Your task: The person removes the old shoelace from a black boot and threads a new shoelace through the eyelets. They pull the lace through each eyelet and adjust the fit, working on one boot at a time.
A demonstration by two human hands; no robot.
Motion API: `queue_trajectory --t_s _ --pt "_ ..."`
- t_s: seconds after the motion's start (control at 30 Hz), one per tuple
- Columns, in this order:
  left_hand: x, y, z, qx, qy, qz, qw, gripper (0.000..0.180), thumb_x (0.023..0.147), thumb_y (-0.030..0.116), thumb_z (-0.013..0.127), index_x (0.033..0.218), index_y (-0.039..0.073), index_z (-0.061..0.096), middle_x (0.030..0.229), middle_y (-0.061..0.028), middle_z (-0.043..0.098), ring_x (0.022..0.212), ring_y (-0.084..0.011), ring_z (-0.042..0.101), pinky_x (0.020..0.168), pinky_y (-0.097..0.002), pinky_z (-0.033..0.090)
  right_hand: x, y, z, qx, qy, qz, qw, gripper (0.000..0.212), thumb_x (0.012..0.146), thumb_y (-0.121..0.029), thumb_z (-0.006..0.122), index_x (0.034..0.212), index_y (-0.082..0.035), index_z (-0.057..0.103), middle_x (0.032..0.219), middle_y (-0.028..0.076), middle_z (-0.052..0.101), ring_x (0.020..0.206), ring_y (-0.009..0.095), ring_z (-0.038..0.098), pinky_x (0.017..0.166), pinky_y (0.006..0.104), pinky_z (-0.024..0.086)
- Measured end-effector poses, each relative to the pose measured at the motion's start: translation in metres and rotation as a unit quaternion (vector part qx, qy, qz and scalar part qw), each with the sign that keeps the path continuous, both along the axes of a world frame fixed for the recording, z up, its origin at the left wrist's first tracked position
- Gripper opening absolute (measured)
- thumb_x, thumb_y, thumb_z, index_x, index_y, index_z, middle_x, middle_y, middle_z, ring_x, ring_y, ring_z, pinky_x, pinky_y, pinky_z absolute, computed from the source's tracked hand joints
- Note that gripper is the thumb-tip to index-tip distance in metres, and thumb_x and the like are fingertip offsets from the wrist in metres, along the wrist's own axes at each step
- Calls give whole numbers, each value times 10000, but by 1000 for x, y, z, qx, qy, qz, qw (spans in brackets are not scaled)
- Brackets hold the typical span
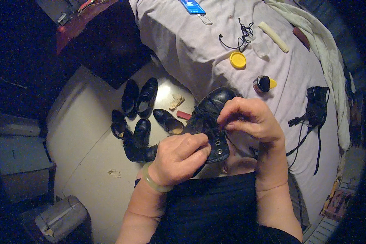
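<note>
A black leather lace-up boot (pixel 218 101) lies in front of me, its toe pointing away and its metal eyelets showing on the right flap. My left hand (pixel 182 156), with a pale bangle at the wrist, is closed on the boot's left upper edge; its fingertips are partly hidden. Over the right side of the lacing, my right hand (pixel 250 118) is pinched, thumb and forefinger together at the black shoelace (pixel 207 124). What lies between those fingertips is very small and dark.
Several black shoes (pixel 147 97) stand on the pale floor to the left. On the bed sheet (pixel 183 44) lie a yellow lid (pixel 238 60), a small dark-topped jar (pixel 262 84), a tangled black cord (pixel 245 35), a phone (pixel 192 6) and a black strappy item (pixel 316 107).
</note>
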State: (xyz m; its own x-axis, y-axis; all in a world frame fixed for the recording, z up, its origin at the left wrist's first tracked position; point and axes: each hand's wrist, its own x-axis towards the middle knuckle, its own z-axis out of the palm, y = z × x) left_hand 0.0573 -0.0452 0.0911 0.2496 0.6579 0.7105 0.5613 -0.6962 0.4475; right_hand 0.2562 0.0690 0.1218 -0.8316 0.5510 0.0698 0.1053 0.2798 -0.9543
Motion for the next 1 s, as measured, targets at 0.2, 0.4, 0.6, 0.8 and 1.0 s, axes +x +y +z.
queue_trajectory --t_s 0.2,0.4,0.6,0.8,1.0 --pt "-2 -1 0 -7 9 -7 1000 179 620 51 673 790 25 622 873 -102 605 583 -181 590 472 -284 467 -1 5 1 50 -9 74 996 165 808 -54 641 967 -14 621 900 82 659 839 213 654 751 315 505" --pt "-1 0 -1 -8 -1 -10 1000 180 618 49 673 789 25 623 873 -99 604 587 -181 593 472 -283 466 -2 5 1 46 -21 94 994 170 806 -86 653 962 -24 622 881 90 648 829 241 654 741 325 504" --pt "-1 0 0 -11 7 -11 1000 179 618 48 672 789 23 623 875 -101 605 591 -182 595 476 -284 469 -3 4 1 58 -16 95 994 173 807 -82 653 967 -25 620 882 88 648 830 242 655 744 327 504" --pt "-2 0 0 -10 12 -11 1000 180 618 52 669 789 24 622 874 -100 606 595 -182 599 477 -283 469 -4 4 0 57 -15 99 993 177 804 -76 656 969 -23 617 883 88 650 836 243 656 750 328 503" --pt "-2 0 -1 -16 6 -12 1000 178 630 60 662 799 30 616 873 -99 606 607 -186 606 481 -283 472 -5 5 -3 61 -10 105 993 175 801 -61 654 967 -21 614 882 91 649 834 247 655 750 332 501"
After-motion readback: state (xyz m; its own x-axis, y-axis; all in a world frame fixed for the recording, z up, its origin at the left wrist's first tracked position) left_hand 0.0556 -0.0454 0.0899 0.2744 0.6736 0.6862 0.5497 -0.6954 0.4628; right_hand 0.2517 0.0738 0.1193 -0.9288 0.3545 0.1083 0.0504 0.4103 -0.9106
